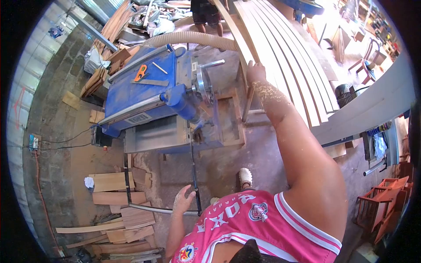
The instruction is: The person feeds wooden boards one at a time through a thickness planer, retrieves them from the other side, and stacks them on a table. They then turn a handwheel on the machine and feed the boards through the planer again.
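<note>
My right hand (256,73), dusted with sawdust along the wrist and forearm, is closed on the near end of a long, narrow wooden board (232,27). Beside it, several pale boards (280,57) lie side by side, running away from me. Low in front of my body, my left hand (184,199) has its fingers apart and holds nothing. It is close to the black metal frame (195,184) of a blue thickness planer (142,94). On the planer's top rest an orange-handled saw (141,73) and a thin light stick (159,67).
A ribbed dust hose (190,39) arcs behind the planer. Another person (208,16) stands at the far end of the boards. Wood offcuts (118,197) litter the floor at left, and cables (66,142) run there. Reddish wooden chair parts (380,201) sit at right.
</note>
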`<state>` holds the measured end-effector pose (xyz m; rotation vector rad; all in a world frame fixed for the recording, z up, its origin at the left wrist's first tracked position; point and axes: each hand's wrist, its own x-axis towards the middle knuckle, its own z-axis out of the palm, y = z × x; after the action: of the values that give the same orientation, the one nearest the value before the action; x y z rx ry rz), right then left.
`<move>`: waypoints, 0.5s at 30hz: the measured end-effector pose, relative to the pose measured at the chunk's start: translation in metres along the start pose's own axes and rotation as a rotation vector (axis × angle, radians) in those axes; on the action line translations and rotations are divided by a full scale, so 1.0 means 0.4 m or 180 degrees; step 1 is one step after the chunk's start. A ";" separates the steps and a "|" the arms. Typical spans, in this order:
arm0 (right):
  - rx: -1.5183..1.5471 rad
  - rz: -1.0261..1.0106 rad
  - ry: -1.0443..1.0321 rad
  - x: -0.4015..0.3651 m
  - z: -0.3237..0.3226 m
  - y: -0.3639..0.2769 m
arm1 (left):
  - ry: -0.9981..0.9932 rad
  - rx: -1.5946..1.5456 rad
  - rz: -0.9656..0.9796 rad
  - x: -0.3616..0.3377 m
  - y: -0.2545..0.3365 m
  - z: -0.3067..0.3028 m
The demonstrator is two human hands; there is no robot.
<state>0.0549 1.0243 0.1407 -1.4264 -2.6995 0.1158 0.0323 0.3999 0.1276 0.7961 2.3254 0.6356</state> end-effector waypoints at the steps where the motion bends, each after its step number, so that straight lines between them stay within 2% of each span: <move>1: -0.0487 0.0004 0.0100 -0.022 0.014 -0.009 | 0.0011 -0.0109 0.0046 0.000 0.005 0.000; 4: -0.0974 0.0030 0.0081 -0.049 0.109 -0.003 | -0.0040 -0.0631 0.0047 0.013 0.014 0.004; 5: -0.0638 0.0045 -0.0229 -0.076 0.107 0.004 | -0.0073 -0.0634 0.0077 0.022 0.016 0.004; 6: -0.0662 0.0089 -0.0222 -0.119 0.087 0.001 | -0.0165 -0.0843 0.0130 0.036 0.022 0.006; 9: 0.0538 0.0700 -0.0519 -0.224 0.059 -0.015 | -0.0408 -0.1215 0.0247 0.083 0.091 -0.004; 11: 0.0648 0.0796 -0.0596 -0.260 0.045 -0.010 | -0.0578 -0.1385 0.0301 0.124 0.137 0.001; 13: 0.0753 0.0820 -0.0735 -0.315 -0.006 -0.014 | -0.0900 -0.1237 0.0875 0.187 0.165 0.021; 15: 0.0707 0.0848 -0.0603 -0.404 0.030 -0.006 | -0.1196 -0.1228 0.1321 0.270 0.196 0.052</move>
<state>0.1424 0.8889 0.1223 -1.7711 -2.5158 0.5762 0.0065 0.5321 0.1191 1.1088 1.6418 0.9800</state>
